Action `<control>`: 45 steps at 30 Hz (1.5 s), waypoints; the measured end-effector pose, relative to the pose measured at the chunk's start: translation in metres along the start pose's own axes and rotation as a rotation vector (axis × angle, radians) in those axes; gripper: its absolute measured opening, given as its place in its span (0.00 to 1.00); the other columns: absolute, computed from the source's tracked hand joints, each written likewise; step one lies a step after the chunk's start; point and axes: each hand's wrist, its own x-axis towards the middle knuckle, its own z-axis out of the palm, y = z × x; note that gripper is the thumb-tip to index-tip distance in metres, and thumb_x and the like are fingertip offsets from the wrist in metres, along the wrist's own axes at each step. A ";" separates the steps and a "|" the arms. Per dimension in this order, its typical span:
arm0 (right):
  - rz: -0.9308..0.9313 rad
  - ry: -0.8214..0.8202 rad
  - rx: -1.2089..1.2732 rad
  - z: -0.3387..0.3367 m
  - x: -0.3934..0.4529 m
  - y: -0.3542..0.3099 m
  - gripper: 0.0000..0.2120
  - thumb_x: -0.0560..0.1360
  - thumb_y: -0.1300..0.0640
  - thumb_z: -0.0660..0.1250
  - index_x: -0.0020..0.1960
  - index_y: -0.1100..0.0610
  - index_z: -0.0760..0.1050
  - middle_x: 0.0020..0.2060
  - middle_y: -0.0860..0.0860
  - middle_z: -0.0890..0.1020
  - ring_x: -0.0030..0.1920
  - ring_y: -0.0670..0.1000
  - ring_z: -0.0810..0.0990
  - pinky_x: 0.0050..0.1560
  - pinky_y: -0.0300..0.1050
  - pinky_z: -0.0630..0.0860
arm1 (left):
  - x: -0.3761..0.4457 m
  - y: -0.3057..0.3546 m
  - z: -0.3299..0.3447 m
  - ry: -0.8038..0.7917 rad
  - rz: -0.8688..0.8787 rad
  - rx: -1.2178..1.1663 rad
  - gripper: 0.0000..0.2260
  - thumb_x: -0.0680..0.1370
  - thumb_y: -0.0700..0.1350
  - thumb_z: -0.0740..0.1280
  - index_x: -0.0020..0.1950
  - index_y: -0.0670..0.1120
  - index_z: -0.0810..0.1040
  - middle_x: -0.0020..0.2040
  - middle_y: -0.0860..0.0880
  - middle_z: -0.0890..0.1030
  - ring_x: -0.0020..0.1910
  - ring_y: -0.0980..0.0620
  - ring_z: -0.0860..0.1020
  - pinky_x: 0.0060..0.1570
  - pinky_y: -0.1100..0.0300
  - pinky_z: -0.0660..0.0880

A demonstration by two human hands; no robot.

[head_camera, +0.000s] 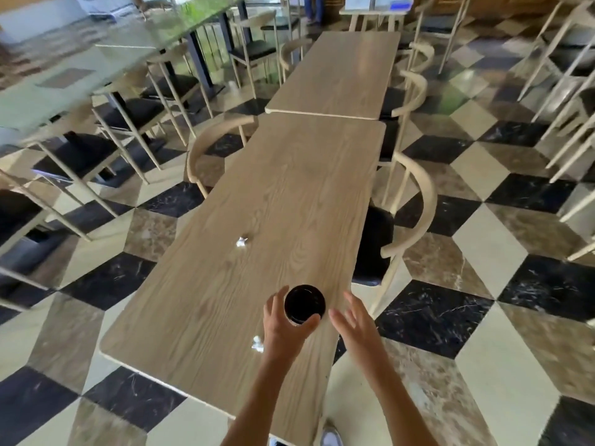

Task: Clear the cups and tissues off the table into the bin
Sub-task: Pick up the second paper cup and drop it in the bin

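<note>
A cup with a black lid (pixel 304 303) stands near the front right of the long wooden table (pixel 257 220). My left hand (pixel 283 323) is wrapped around it, thumb on the near side. Just to the right, my right hand (pixel 352 320) hovers open with spread fingers, holding nothing. One small crumpled white tissue (pixel 242 242) lies mid-table toward the left edge. A second crumpled tissue (pixel 257 344) lies beside my left wrist. No bin is in view.
Pale wooden chairs with black seats (pixel 409 207) flank the table on both sides. A second wooden table (pixel 341 72) abuts the far end. A glass-topped table (pixel 96 59) stands to the left. The floor is checkered marble.
</note>
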 end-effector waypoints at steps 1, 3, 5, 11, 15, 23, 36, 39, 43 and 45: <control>0.007 0.002 0.008 0.001 0.000 0.001 0.32 0.77 0.43 0.65 0.78 0.49 0.60 0.78 0.49 0.65 0.77 0.52 0.65 0.75 0.56 0.65 | 0.000 0.001 0.003 0.006 0.008 0.016 0.37 0.67 0.47 0.79 0.73 0.47 0.68 0.67 0.47 0.69 0.67 0.47 0.69 0.65 0.46 0.72; 0.032 0.001 0.025 0.002 0.006 0.005 0.31 0.79 0.45 0.65 0.78 0.50 0.60 0.78 0.50 0.65 0.77 0.53 0.64 0.75 0.56 0.65 | 0.004 0.000 0.012 0.015 0.020 0.045 0.39 0.65 0.48 0.80 0.73 0.47 0.68 0.67 0.47 0.69 0.67 0.45 0.69 0.65 0.44 0.72; 0.050 0.004 0.023 0.004 0.016 0.012 0.31 0.79 0.46 0.65 0.78 0.51 0.59 0.78 0.51 0.64 0.77 0.53 0.64 0.75 0.56 0.65 | 0.010 0.000 0.020 0.010 0.008 0.061 0.41 0.64 0.50 0.81 0.73 0.48 0.67 0.68 0.47 0.69 0.67 0.46 0.68 0.66 0.44 0.70; 0.118 0.020 0.029 0.011 0.033 0.022 0.31 0.80 0.47 0.64 0.79 0.54 0.58 0.79 0.52 0.63 0.78 0.53 0.62 0.76 0.57 0.63 | 0.020 -0.004 0.032 0.007 0.015 0.039 0.39 0.64 0.47 0.82 0.72 0.46 0.70 0.65 0.46 0.71 0.62 0.49 0.70 0.63 0.47 0.73; 0.132 0.010 0.053 0.013 0.038 0.025 0.31 0.80 0.47 0.63 0.79 0.53 0.58 0.79 0.51 0.62 0.78 0.53 0.62 0.75 0.52 0.63 | 0.027 -0.005 0.025 0.003 -0.054 -0.010 0.37 0.65 0.45 0.81 0.72 0.49 0.69 0.63 0.48 0.71 0.62 0.48 0.74 0.59 0.51 0.77; 0.069 0.024 0.054 0.007 0.032 0.022 0.32 0.80 0.47 0.64 0.79 0.53 0.56 0.78 0.53 0.64 0.78 0.55 0.64 0.75 0.56 0.65 | 0.025 0.009 -0.010 -0.047 -0.089 -0.261 0.30 0.66 0.53 0.76 0.67 0.60 0.71 0.57 0.59 0.79 0.58 0.57 0.78 0.52 0.61 0.76; 0.005 0.398 0.250 -0.026 -0.032 0.011 0.35 0.74 0.43 0.69 0.76 0.52 0.61 0.64 0.50 0.75 0.60 0.48 0.79 0.55 0.41 0.80 | 0.010 0.057 -0.005 -0.441 -0.014 -0.545 0.30 0.58 0.60 0.81 0.58 0.62 0.79 0.57 0.51 0.84 0.59 0.48 0.82 0.58 0.47 0.79; 0.017 0.576 0.289 -0.043 -0.075 0.020 0.31 0.74 0.45 0.70 0.73 0.53 0.64 0.58 0.51 0.79 0.52 0.45 0.84 0.49 0.43 0.83 | -0.013 0.071 0.017 -0.586 0.033 -0.526 0.24 0.61 0.53 0.79 0.56 0.61 0.80 0.57 0.49 0.84 0.56 0.47 0.83 0.47 0.52 0.81; 0.054 0.827 0.279 -0.071 -0.154 0.045 0.31 0.76 0.43 0.68 0.73 0.51 0.63 0.58 0.51 0.79 0.51 0.45 0.84 0.50 0.45 0.82 | -0.072 0.089 0.058 -0.851 0.092 -0.491 0.23 0.62 0.53 0.79 0.56 0.61 0.80 0.57 0.48 0.83 0.55 0.49 0.82 0.48 0.50 0.82; 0.073 0.967 0.274 -0.085 -0.202 0.060 0.33 0.74 0.40 0.69 0.74 0.51 0.63 0.60 0.51 0.79 0.57 0.51 0.81 0.59 0.51 0.80 | -0.112 0.098 0.077 -0.980 0.124 -0.455 0.24 0.59 0.57 0.79 0.54 0.63 0.80 0.57 0.48 0.83 0.57 0.47 0.82 0.58 0.44 0.79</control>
